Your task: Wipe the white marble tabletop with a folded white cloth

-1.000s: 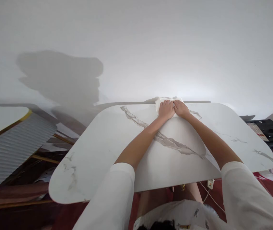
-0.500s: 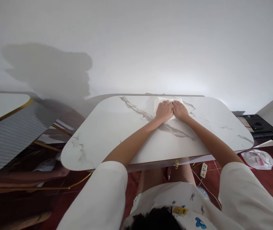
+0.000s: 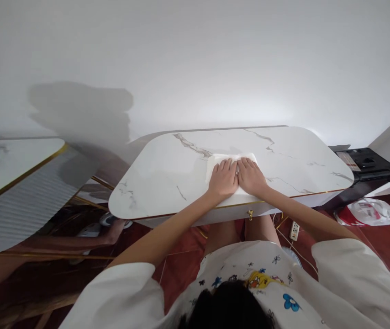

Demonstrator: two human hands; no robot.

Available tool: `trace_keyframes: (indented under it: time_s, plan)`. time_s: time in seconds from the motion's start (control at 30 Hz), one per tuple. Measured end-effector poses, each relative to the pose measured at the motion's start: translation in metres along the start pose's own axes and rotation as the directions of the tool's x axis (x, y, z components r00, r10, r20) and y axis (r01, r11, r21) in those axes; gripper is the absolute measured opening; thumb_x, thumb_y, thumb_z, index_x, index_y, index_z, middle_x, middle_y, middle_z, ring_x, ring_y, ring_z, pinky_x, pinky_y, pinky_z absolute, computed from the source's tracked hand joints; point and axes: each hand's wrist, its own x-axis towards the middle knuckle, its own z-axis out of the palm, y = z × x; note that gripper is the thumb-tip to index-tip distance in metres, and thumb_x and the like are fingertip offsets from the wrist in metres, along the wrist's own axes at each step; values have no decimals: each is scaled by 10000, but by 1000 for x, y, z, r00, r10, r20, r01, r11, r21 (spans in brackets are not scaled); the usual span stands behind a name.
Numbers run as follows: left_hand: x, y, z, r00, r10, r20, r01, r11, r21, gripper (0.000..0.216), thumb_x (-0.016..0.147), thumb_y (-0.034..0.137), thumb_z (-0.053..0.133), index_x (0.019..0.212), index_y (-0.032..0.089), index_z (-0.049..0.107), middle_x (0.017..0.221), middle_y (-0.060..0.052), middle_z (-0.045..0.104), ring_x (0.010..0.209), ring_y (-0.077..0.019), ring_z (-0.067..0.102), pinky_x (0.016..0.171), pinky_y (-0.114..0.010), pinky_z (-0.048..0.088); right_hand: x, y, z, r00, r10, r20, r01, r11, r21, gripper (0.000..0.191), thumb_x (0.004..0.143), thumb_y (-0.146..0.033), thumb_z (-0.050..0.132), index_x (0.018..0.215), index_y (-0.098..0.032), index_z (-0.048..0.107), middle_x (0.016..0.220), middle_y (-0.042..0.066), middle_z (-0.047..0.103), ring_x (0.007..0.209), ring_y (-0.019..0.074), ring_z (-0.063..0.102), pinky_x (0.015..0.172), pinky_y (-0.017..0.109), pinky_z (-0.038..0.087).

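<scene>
A white cloth (image 3: pixel 215 161) lies on the white, marble-patterned tabletop (image 3: pixel 160 178), near the middle of its front half. Both hands press down on it side by side, thumbs together. My left hand (image 3: pixel 223 177) is closed over the cloth's left part, fingers pointing toward the wall. Over the right part, my right hand (image 3: pixel 250 174) grips it in the same way. A small bunched bit of cloth shows between the thumbs. The palms hide most of the near side of the cloth.
The table's back edge runs along a white wall (image 3: pixel 195 64). A gold drawer knob (image 3: pixel 250 214) sits on its front. Another marble-topped table (image 3: pixel 20 160) stands left. A black case (image 3: pixel 369 164), a plastic bag (image 3: pixel 369 212) and a power strip (image 3: pixel 294 231) are at right.
Both hands have drawn the cloth from near the table's back edge toward me and slightly left. The view has shifted, bringing a dark object into sight on the left table.
</scene>
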Motion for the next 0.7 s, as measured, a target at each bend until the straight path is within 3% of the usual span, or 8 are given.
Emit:
trace_keyframes:
  time_s: [0.17,0.33,0.5,0.7]
  plan:
    - [-26,17,-7,999,-39,15,39,999,16,476,934,240,331,1378,125,461,1486,-153,451,1384,-306,387,1140,-470,303,-25,-5,-6,999,-37,-11,38,999,36,490,926,-174,330,1358,-30,512,1438,197,505,1369,304,424,1135,458,323]
    - [-27,40,-6,999,-46,-7,46,999,6,465,933,239,335,1369,131,456,1480,-154,455,1371,-314,396,1129,-485,315,-35,12,-11,999,-42,-6,42,998,44,489,930,-189,328,1357,-40,512,1440,185,507,1366,298,427,1136,457,326]
    - [-12,52,2,999,10,-49,-11,1000,-24,440,941,230,325,1340,118,475,1442,-168,484,1342,-312,421,1114,-469,334,-34,34,-12,999,-39,-24,40,999,37,468,917,-170,333,1320,-47,538,1416,191,528,1344,289,446,1125,451,339]
    - [28,37,13,996,55,-64,-59,996,-65,403,930,208,325,1280,141,514,1354,-149,547,1285,-297,460,1080,-450,365,0,48,-5,998,-4,-60,7,999,41,403,938,-156,314,1235,-87,576,1330,174,588,1284,284,484,1074,429,371]
